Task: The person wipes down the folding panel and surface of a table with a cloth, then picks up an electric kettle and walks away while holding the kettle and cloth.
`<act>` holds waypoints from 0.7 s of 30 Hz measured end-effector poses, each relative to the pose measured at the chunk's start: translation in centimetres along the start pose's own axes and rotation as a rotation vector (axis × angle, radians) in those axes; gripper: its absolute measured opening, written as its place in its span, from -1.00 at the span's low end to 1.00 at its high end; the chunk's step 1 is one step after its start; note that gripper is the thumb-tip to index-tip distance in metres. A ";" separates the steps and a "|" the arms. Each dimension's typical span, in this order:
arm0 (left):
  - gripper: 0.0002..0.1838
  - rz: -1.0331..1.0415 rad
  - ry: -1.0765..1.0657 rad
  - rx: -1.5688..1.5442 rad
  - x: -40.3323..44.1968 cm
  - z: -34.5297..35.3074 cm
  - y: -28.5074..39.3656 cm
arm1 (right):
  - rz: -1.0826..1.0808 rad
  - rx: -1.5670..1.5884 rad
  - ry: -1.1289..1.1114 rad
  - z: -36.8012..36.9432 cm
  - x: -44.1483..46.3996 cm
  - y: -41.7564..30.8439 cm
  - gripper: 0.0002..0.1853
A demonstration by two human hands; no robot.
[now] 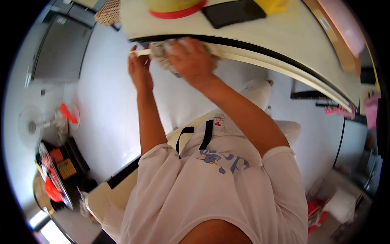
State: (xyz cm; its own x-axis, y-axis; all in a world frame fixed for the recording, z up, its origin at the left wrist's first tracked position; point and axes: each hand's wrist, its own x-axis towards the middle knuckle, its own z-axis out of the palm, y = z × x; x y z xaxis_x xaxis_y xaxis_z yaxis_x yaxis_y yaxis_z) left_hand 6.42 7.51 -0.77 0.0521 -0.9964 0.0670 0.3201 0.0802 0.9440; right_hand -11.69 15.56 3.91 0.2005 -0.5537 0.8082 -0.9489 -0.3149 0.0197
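A long cream-coloured strip (pixel 260 62) runs along the front edge of the table, with a dark gap between the two. At its left end, my left hand (pixel 140 73) has thumb and fingers closed around the strip. My right hand (pixel 193 61) presses a crumpled, greyish-beige cloth (pixel 159 56) onto the strip, just right of my left hand. The cloth is bunched under my palm and fingers and covers part of the strip. Whether the strip is loose or the edge of a drawer, I cannot tell.
On the cream table (pixel 308 44) lie a black phone (pixel 233 13), a yellow container with a red base (pixel 176 9) and something yellow (pixel 273 5). A woven seat (pixel 109 12) stands at the far left corner. A fan (pixel 32 127) and a grey cabinet (pixel 61 49) are further left.
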 end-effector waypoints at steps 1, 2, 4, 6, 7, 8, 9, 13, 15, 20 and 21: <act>-0.47 -0.014 -0.056 -0.069 0.4 -0.6 -0.6 | -0.017 -0.032 -0.016 0.6 0.5 -0.7 -0.83; -0.50 -0.011 -0.022 -0.078 0.3 -0.1 -0.3 | -0.035 -0.062 -0.036 1.4 1.0 -1.5 -0.82; -0.59 -0.019 -0.111 -0.231 1.3 -1.6 -1.8 | -0.003 -0.043 -0.024 3.1 1.9 -3.0 -0.86; -0.65 -0.065 -0.035 -0.201 0.7 -0.6 -1.2 | 0.013 -0.084 0.031 3.2 2.1 -3.3 -0.87; -0.66 -0.066 -0.082 -0.229 1.0 -1.0 -1.6 | 0.000 -0.093 0.026 2.9 2.0 -3.0 -0.88; -0.66 -0.064 -0.125 -0.256 1.4 -1.5 -2.1 | -0.002 -0.087 0.011 2.6 1.6 -2.6 -0.89; -0.57 -0.046 -0.110 -0.198 1.4 -1.1 -1.9 | -0.006 -0.077 -0.002 2.1 1.3 -2.2 -0.89; -0.36 -0.032 -0.043 -0.098 0.4 -0.3 -1.1 | 0.021 -0.090 -0.002 -1.0 -1.3 0.3 -0.90; -0.30 -0.051 0.008 -0.045 0.6 -1.0 -1.3 | 0.079 -0.093 0.012 -2.6 -3.4 1.9 -0.89; -0.25 -0.047 -0.009 -0.035 0.8 -1.6 -1.4 | 0.166 -0.216 0.143 -9.4 -9.4 8.6 -0.77; -0.22 -0.059 0.001 -0.023 0.7 -1.2 -1.1 | 0.167 -0.215 0.133 -11.1 -10.8 10.4 -0.74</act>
State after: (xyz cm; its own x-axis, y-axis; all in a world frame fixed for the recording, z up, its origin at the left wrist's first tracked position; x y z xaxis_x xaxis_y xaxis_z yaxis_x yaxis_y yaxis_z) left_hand 7.25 6.72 -2.11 0.0332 -0.9994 0.0114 0.3439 0.0222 0.9387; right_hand -26.40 26.83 1.86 0.0168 -0.4735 0.8806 -0.9987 -0.0499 -0.0078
